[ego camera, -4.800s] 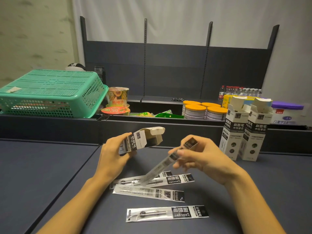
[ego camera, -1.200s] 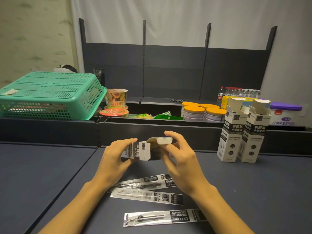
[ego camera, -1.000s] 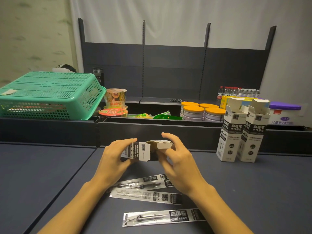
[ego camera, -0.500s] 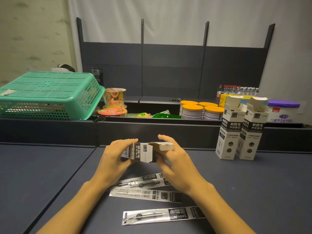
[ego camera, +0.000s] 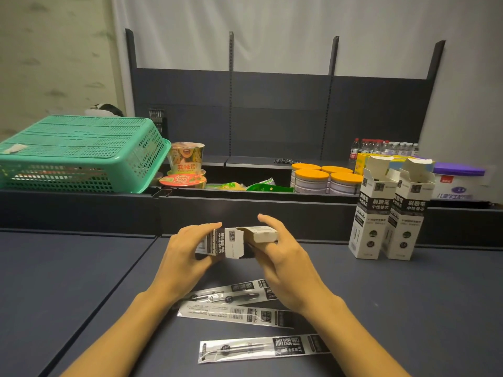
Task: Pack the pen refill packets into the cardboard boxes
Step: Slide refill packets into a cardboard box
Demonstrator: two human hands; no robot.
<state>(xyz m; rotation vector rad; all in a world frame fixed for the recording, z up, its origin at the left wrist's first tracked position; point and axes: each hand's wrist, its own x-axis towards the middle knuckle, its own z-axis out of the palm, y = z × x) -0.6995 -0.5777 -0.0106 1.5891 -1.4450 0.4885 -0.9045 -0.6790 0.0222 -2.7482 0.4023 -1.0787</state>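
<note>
Holding the small black-and-white printed cardboard box (ego camera: 230, 242) on its side above the dark matte tabletop (ego camera: 408, 308), you look to be at the closing step for this carton — its plain, uncoated top flap (ego camera: 262, 234) stands open toward your right. Your left hand (ego camera: 187, 250) wraps the box's closed end, fingers curled over the top and thumb beneath. Your right hand (ego camera: 283, 257) sits at the open mouth, thumb and a finger on the flap, index finger raised loose above it; whether a packet is already inside, I cannot tell. The next move, as I judge it, calls for folding that flap down and tucking its tongue in; thin card creases easily, so press along the score line. 3 flat, glossy clear-plastic pen refill packets (ego camera: 236, 312) with black printed ends lie on the table just in front of your wrists, 2 overlapping and 1 nearer you (ego camera: 261, 348) — slippery film, likely easier pinched at an edge. 2 more tall printed cartons (ego camera: 392, 213) stand upright, side by side, flaps open, well to your right near the table's raised back rail.
</note>
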